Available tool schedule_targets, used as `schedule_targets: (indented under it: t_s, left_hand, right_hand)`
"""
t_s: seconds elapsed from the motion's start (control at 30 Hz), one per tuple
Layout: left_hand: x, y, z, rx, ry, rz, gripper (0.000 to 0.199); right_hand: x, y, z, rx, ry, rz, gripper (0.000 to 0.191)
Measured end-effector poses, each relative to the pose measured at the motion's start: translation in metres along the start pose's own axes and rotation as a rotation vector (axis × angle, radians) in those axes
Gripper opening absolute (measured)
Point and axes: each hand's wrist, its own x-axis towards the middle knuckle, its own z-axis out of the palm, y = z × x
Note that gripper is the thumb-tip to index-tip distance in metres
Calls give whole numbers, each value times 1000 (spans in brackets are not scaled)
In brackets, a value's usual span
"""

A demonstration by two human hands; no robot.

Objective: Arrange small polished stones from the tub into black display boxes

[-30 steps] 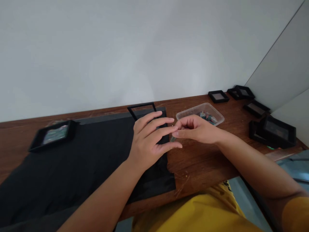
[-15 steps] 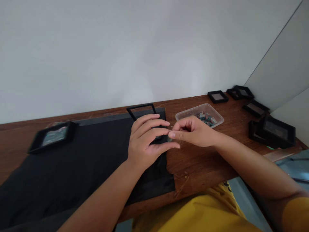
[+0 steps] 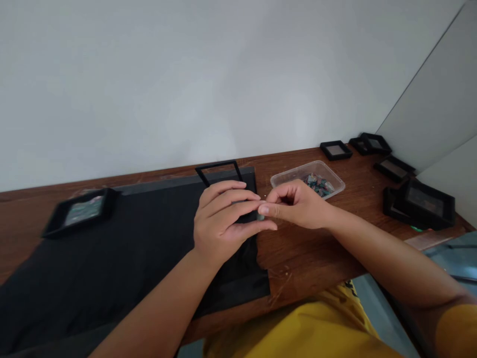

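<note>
My right hand [image 3: 298, 205] is closed in a pinch on a small pale greenish chip [image 3: 260, 216], much of it covered by the fingers. My left hand [image 3: 223, 211] meets it from the other side, index fingertip against the right fingertips, its thumb stretched out apart below. Behind the left hand an open black frame [image 3: 218, 164] stands at the back of a black cloth [image 3: 156, 238]. Something dark under the left fingers is mostly hidden. Right of the hands, a clear plastic container [image 3: 286, 177] holds many small multicoloured chips [image 3: 318, 184].
A black frame with a shiny patterned panel [image 3: 85, 211] lies at the left. Several black frames rest on the right, among them a single frame [image 3: 336, 149] by the wall and a stacked pair [image 3: 425, 203]. The wooden table [image 3: 313, 253] ends near my yellow clothing [image 3: 309, 328].
My left hand has shifted slightly left and down, and the right fingertips slightly left. A little more of the pale chip shows between them.
</note>
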Motion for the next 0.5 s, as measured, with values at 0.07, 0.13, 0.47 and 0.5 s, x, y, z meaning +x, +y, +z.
schedule_targets:
  t_s: [0.07, 0.13, 0.47, 0.5]
  left_hand:
    - [1, 0, 0, -15, 15, 35, 20]
    - [2, 0, 1, -30, 29, 68, 19]
    - [-3, -4, 6, -64, 53, 89, 15]
    - [-3, -5, 6, -65, 55, 90, 15]
  right_hand:
    - [0, -1, 1, 15, 5, -3, 44]
    - [1, -1, 1, 12, 9, -8, 45]
    - [-1, -2, 3, -86, -7, -3, 51]
    - [-1, -2, 3, -95, -1, 0, 51]
